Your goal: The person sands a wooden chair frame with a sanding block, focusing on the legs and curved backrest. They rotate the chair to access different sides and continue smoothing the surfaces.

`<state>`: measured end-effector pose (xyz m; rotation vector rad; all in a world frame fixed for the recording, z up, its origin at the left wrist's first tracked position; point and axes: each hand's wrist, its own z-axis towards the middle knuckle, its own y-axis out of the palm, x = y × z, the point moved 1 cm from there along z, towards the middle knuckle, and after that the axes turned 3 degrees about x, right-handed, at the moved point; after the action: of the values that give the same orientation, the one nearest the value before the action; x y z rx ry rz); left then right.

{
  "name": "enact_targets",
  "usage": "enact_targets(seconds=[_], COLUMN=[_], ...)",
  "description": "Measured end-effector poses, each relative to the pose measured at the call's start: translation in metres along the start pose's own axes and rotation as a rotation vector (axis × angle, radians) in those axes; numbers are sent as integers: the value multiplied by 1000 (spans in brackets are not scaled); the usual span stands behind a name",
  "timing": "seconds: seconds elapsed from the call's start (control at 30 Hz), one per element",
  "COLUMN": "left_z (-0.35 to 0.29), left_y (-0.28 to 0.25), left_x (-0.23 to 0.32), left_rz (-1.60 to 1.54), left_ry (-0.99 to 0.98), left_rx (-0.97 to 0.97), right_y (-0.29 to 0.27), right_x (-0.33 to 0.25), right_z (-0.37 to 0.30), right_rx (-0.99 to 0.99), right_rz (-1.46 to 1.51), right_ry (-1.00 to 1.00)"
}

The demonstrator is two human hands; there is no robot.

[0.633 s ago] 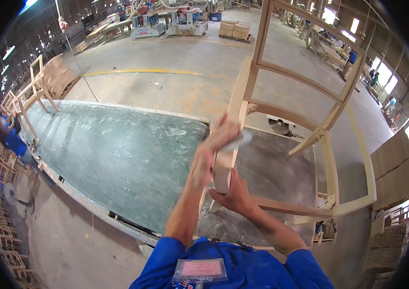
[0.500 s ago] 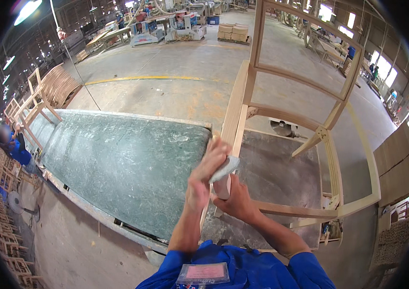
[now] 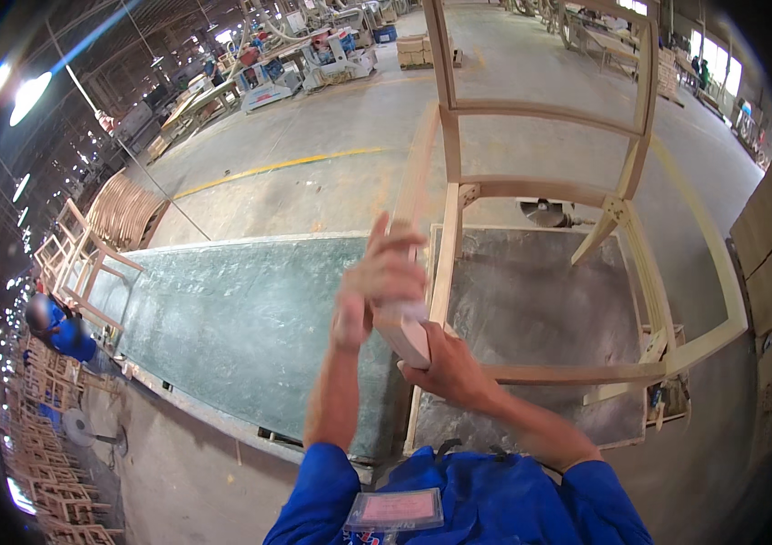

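My left hand (image 3: 384,277), smeared by motion, is bent over a long pale wooden piece (image 3: 407,341). A whitish folded sheet, apparently sandpaper (image 3: 411,310), shows under its palm against the wood. My right hand (image 3: 451,368) is closed round the near end of the same piece, thumb along its side. The piece points away from me, its far part blurred. Just right of it stands a bare wooden chair frame (image 3: 540,190), its near rail (image 3: 577,373) passing close beyond my right wrist.
A long green-topped table (image 3: 250,318) stretches to the left, with another chair frame (image 3: 100,263) at its far end beside a co-worker in blue (image 3: 68,331). A dark-topped table (image 3: 531,300) lies under the near chair frame. Cardboard sheets (image 3: 763,227) stand at right.
The wooden piece has shifted slightly left and tilted away from the chair frame. My left hand has moved up along it. The whole view has turned a little.
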<state>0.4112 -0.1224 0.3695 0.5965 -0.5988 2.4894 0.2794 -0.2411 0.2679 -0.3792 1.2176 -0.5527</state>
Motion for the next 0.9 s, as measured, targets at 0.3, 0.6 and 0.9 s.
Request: enact_targets(seconds=[0.3, 0.6, 0.9], left_z=[17, 15, 20], left_y=[-5, -1, 5], left_x=[2, 8, -52], left_rz=[78, 41, 1], left_ry=[-25, 44, -17], left_rx=[-257, -317, -153], right_y=[-6, -17, -13], right_x=[6, 8, 17], right_z=[-4, -4, -1], right_rx=[-69, -149, -134], right_rz=[37, 12, 74], right_ry=[56, 100, 60])
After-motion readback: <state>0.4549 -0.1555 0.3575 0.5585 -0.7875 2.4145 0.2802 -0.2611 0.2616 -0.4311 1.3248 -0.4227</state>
